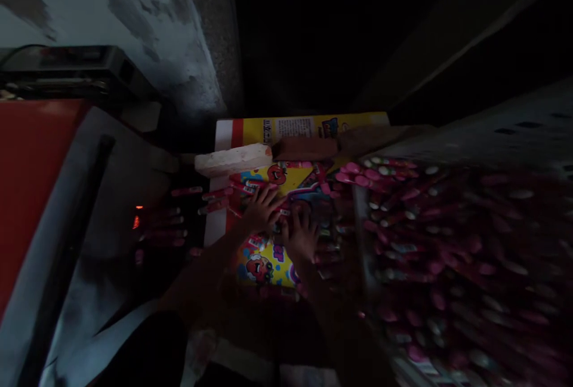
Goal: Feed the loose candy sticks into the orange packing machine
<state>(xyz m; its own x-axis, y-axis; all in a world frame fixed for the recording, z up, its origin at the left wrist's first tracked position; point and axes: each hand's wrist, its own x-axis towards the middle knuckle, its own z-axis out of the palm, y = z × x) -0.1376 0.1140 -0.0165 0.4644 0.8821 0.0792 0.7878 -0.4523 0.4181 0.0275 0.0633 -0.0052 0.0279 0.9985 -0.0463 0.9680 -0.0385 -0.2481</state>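
My left hand point(262, 211) lies palm down with its fingers spread over a colourful printed cardboard sheet point(290, 179), beside slim pink tubes point(253, 185). Close by on the right, my right hand point(302, 237) reaches over the same sheet, its fingers apart and slightly bent. It is near more pink tubes point(329, 249) in the shade. Whether either palm covers a tube is hidden. Yellow and blue cartoon fruit prints show around both hands. Several loose pink tubes point(217, 199) lie left of my left hand.
At right stands a large pale crate point(364, 243) heaped with pink tubes. A whitish brick point(235, 159) and a reddish brick point(307, 149) lie across the sheet's far part. A red-topped machine point(40, 136) with a glowing red display point(136, 220) stands left. The light is dim.
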